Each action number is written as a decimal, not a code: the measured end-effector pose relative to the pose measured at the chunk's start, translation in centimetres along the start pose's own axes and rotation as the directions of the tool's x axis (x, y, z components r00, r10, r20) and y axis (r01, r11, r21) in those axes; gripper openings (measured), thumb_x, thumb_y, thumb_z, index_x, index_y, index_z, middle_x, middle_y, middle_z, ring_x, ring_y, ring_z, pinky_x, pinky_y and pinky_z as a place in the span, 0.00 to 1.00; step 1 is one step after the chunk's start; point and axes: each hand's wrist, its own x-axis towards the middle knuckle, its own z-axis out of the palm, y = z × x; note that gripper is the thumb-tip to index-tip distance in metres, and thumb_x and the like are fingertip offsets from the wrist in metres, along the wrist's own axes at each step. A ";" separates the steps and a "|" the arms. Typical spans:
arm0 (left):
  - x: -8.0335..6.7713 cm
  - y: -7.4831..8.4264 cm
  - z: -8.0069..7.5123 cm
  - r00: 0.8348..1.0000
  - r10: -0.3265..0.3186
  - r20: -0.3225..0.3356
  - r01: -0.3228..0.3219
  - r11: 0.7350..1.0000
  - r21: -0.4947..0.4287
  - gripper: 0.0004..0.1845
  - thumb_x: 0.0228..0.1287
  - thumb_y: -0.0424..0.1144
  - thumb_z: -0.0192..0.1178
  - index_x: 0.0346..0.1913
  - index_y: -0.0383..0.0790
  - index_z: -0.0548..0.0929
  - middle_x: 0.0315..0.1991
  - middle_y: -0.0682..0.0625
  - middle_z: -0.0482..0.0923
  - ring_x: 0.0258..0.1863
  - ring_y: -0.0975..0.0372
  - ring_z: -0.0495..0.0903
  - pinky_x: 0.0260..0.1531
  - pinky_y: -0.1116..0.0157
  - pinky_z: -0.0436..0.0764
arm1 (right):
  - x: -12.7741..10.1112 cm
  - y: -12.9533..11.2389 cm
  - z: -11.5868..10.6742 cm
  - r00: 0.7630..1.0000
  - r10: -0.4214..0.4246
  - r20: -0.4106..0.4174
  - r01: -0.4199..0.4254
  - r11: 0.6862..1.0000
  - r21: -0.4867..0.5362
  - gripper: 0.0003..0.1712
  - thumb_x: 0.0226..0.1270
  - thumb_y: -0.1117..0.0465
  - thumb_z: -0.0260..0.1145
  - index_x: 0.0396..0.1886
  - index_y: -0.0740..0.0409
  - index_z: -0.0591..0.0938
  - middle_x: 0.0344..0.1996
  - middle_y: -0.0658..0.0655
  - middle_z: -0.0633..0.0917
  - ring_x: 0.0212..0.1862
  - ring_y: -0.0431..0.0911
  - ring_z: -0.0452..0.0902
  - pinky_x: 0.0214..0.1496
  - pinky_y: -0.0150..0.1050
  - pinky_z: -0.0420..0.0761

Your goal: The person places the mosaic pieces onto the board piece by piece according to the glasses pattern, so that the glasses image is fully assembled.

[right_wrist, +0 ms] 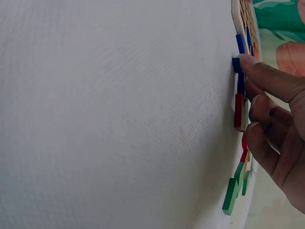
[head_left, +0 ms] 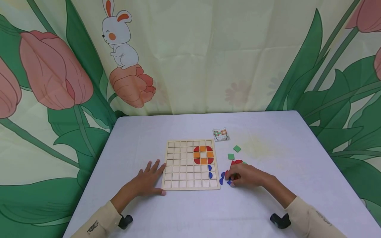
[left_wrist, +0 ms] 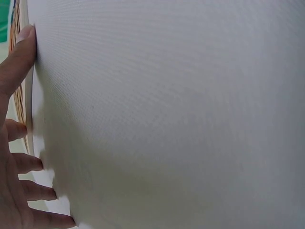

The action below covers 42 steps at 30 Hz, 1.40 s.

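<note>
A square wooden grid board [head_left: 190, 172] lies on the white table. Red quarter-round pieces and orange squares form a ring [head_left: 203, 161] at its upper right, with two blue half-round pieces [head_left: 210, 175] below. My left hand [head_left: 147, 180] rests with fingers spread at the board's left edge, thumb at the lower corner; in the left wrist view the thumb [left_wrist: 21, 57] touches the rim. Right of the board, my right hand [head_left: 245, 176] bends over loose pieces. In the right wrist view its thumb and finger pinch a blue half-round piece [right_wrist: 236, 65], partly covered.
Loose blue pieces [head_left: 221, 181] lie beside the board's right edge. Red pieces [head_left: 238, 161] and green diamond or square pieces [head_left: 231, 156] lie farther back. A small pattern card [head_left: 221, 134] sits behind the board's right corner. A printed curtain [head_left: 202, 66] hangs beyond the table.
</note>
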 end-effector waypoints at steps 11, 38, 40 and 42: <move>-0.1 0.0 -0.2 1.000 0.001 0.008 -0.001 1.000 0.008 0.60 0.48 0.69 0.71 0.80 0.47 0.55 0.81 0.38 0.47 0.77 0.34 0.47 0.63 0.28 0.61 | -0.2 -0.2 0.1 0.999 -0.045 0.016 0.045 0.999 -0.024 0.14 0.58 0.57 0.77 0.45 0.42 0.91 0.33 0.38 0.81 0.37 0.34 0.75 0.37 0.29 0.82; -0.1 -0.1 0.0 1.000 0.001 0.007 -0.001 1.000 0.002 0.61 0.47 0.70 0.70 0.80 0.47 0.55 0.81 0.38 0.47 0.78 0.34 0.47 0.63 0.29 0.61 | -0.4 -1.3 0.7 1.000 -0.025 0.011 0.025 0.999 -0.028 0.13 0.62 0.59 0.74 0.47 0.45 0.89 0.31 0.38 0.81 0.36 0.35 0.74 0.36 0.29 0.78; 0.0 -0.1 0.0 1.000 0.004 0.003 -0.004 1.000 0.004 0.61 0.47 0.71 0.70 0.80 0.47 0.55 0.81 0.38 0.47 0.78 0.34 0.47 0.63 0.29 0.62 | -0.4 -1.3 0.6 0.999 -0.041 0.003 0.041 0.999 -0.001 0.13 0.64 0.59 0.72 0.48 0.46 0.89 0.34 0.40 0.83 0.36 0.36 0.74 0.36 0.29 0.78; -0.1 -0.1 0.0 1.000 0.007 0.002 -0.007 1.000 0.010 0.61 0.47 0.71 0.69 0.80 0.47 0.55 0.81 0.38 0.47 0.77 0.34 0.48 0.63 0.29 0.62 | -0.3 -1.3 0.4 0.999 -0.045 -0.007 0.046 0.998 0.035 0.12 0.66 0.59 0.71 0.49 0.45 0.89 0.36 0.41 0.83 0.37 0.37 0.74 0.36 0.30 0.78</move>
